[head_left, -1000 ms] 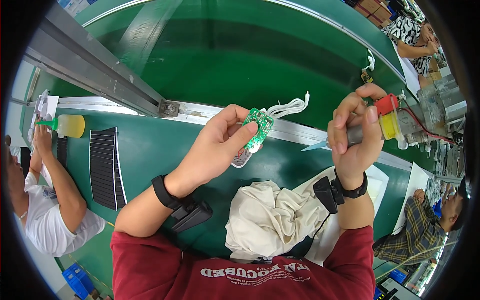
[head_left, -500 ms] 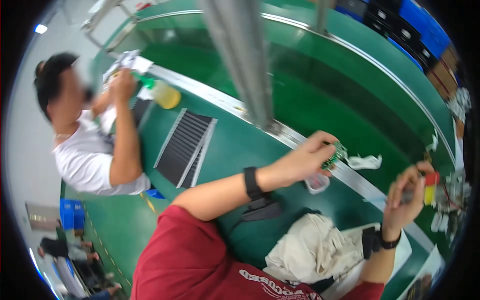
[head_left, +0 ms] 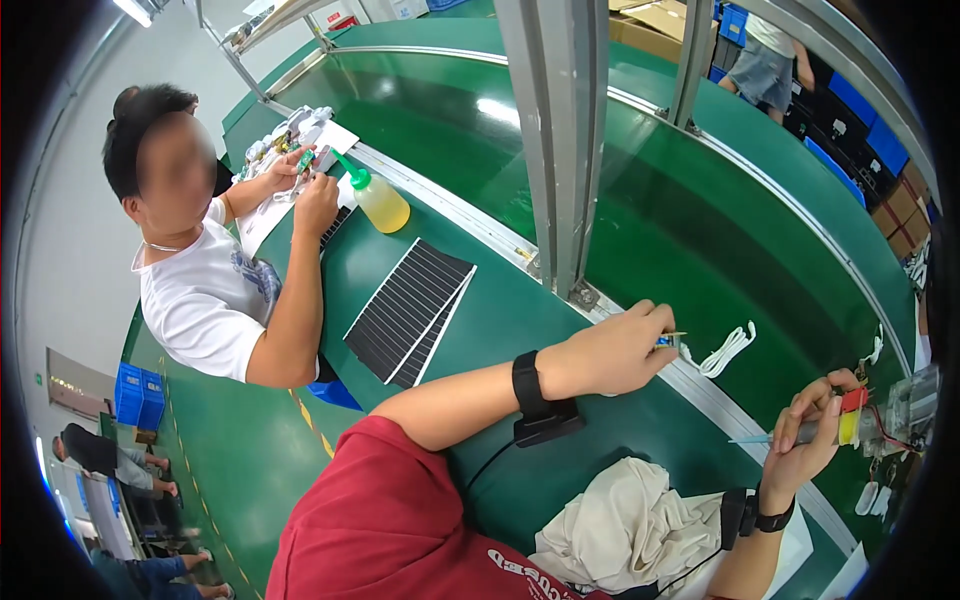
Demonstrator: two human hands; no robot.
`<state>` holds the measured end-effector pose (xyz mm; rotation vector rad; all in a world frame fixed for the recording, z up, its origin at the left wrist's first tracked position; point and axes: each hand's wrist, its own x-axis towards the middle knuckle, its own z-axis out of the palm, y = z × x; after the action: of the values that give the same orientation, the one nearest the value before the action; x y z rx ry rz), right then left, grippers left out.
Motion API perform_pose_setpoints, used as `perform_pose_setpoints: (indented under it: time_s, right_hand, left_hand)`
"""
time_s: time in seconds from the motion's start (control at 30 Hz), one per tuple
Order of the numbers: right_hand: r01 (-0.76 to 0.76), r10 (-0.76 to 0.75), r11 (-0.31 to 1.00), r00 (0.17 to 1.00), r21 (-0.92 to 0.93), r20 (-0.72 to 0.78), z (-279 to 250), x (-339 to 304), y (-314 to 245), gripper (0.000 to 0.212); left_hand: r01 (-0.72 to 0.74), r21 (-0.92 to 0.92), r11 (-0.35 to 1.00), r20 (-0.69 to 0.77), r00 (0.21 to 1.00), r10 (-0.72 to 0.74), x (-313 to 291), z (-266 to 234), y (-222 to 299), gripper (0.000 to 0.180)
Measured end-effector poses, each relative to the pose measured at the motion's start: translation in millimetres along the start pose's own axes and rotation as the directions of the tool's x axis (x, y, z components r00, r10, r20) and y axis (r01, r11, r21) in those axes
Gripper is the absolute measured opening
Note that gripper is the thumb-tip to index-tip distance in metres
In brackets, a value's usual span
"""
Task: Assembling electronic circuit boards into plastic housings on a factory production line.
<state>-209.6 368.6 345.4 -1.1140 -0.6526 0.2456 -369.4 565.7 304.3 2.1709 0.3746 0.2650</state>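
1. Green circuit board, mostly hidden, is sitting in the left hand [head_left: 610, 352], whose fingers are curling shut around it just above the counter [head_left: 480, 310], beside the metal rail [head_left: 720, 395].
2. Over on the right, the right hand [head_left: 805, 440] is pinching a small tube-shaped tool [head_left: 825, 428] with a red and yellow cap, its thin tip pointing leftward.
3. Judging by the pose, the two hands are well apart, so the step looks like readying tool to board; the next move calls for bringing tip and board together carefully.
4. Nearby, a white cable bundle [head_left: 728, 350] is lying on the rail, and a cream cloth [head_left: 625, 525] is resting below.
5. Farther out, black ribbed panels [head_left: 410, 312] and a yellow squeeze bottle [head_left: 380, 200] are sitting near a co-worker's hands [head_left: 315, 190].
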Motion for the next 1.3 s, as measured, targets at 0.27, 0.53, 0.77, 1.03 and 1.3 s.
perform_pose_setpoints:
  time_s: [0.27, 0.53, 0.77, 1.03, 1.3]
  right_hand:
    - [0.005, -0.008, 0.998, 0.999, 0.069, 0.042, 0, -1, -9, 0.027]
    - [-0.009, 0.005, 0.999, 0.998, 0.053, 0.066, 2, -4, -8, 0.025]
    - [0.012, -0.012, 1.0, 1.0, -0.013, 0.003, 8, -1, -8, 0.027]
    - [0.008, -0.008, 1.0, 1.0, -0.008, 0.015, 4, -4, -7, 0.027]
    - [-0.041, 0.039, 0.995, 0.999, 0.095, 0.029, -5, -8, -8, 0.031]
  left_hand:
    - [0.171, -0.345, 0.923, 0.251, 0.964, -0.085, -4, -35, 33, 0.053]
    - [-0.128, -0.616, 0.777, -0.19, 0.982, 0.011, -6, -30, 40, 0.056]
    - [0.186, -0.656, 0.731, 0.272, 0.962, 0.0, -7, 11, 20, 0.035]
    - [0.075, -0.718, 0.692, 0.195, 0.976, 0.096, -6, 20, 1, 0.026]
    - [0.343, -0.702, 0.624, 0.479, 0.876, 0.057, -9, 28, 6, 0.029]
